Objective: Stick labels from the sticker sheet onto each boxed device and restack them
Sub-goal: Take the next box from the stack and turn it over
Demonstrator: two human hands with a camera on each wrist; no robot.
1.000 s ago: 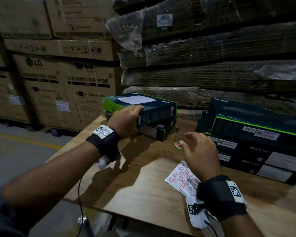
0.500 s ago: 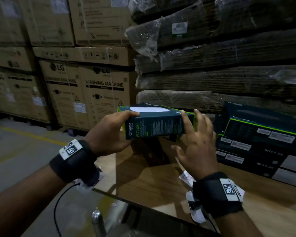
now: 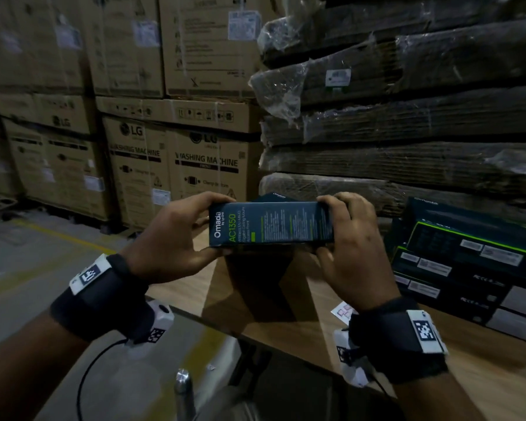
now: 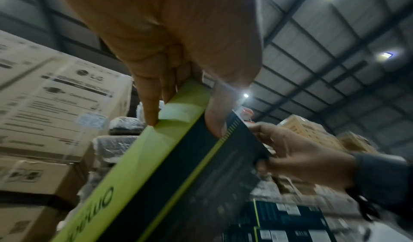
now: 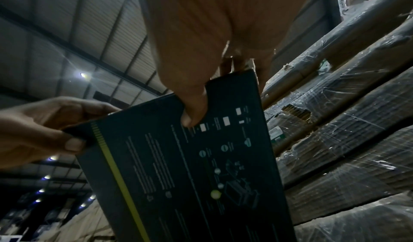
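A dark Omada device box (image 3: 271,224) with green lettering is held up above the wooden table (image 3: 483,378), its narrow side facing me. My left hand (image 3: 176,232) grips its left end, thumb on top. My right hand (image 3: 349,238) grips its right end. The wrist views show the same box (image 4: 170,171) (image 5: 190,166) from below, pinched at both ends. Only a corner of the sticker sheet (image 3: 342,312) shows behind my right wrist. Another dark box (image 3: 275,197) peeks out behind the held one.
A stack of dark boxed devices (image 3: 468,262) with white labels stands on the table at the right. Large cardboard washing-machine cartons (image 3: 176,165) and plastic-wrapped cardboard piles (image 3: 407,126) rise behind the table. The concrete floor (image 3: 43,262) lies to the left.
My left hand lifted the top box off the small stack. My right hand left the sticker sheet and took the box's right end. The box now sits higher, side toward me.
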